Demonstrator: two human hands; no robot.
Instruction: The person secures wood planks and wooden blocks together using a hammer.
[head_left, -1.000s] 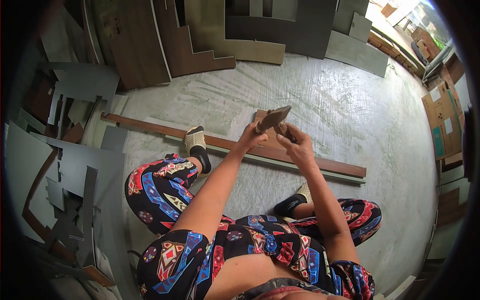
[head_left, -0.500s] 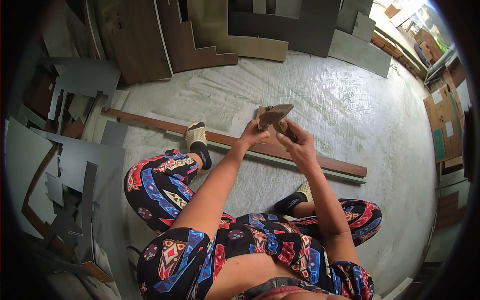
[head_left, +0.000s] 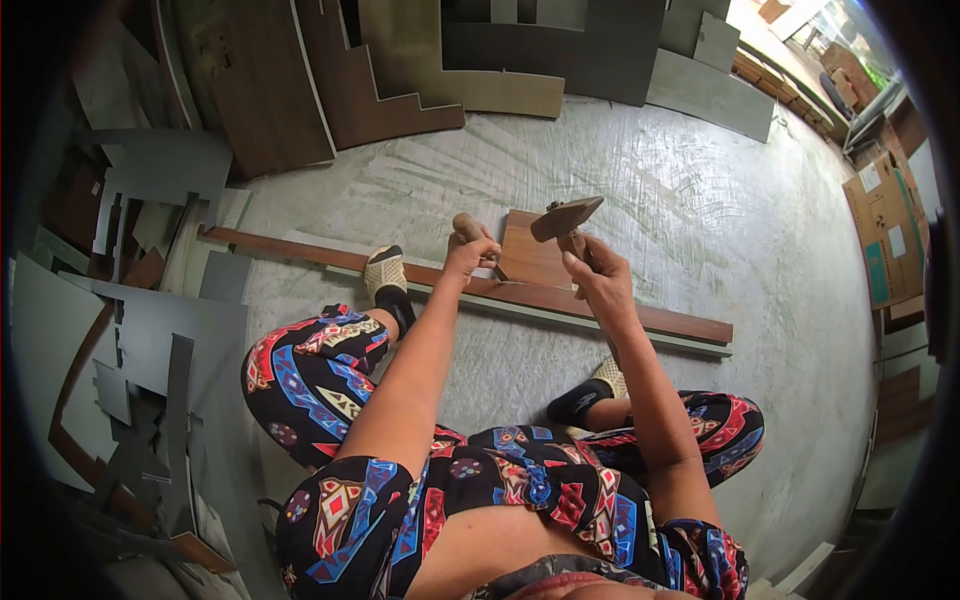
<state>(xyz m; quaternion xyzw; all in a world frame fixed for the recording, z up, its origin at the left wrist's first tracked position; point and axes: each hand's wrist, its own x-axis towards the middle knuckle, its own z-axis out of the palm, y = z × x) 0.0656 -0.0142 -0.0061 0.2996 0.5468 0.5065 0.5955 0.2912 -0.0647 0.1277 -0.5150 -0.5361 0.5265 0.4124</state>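
though gripped, chisel (head_left: 476,240) blade hidden

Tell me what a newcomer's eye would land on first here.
The hammer raised in the right hand at centre, beside the left hand gripping a wooden-handled tool over the long brown board on the floor. Below, bright patterned trousers fill the foreground.

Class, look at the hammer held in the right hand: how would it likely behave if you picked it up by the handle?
The hammer probably feels head-heavy: its blocky head sits above the right hand. It looks rigid, not floppy. The handle is mostly hidden by the grip, so slipperiness cannot be judged.
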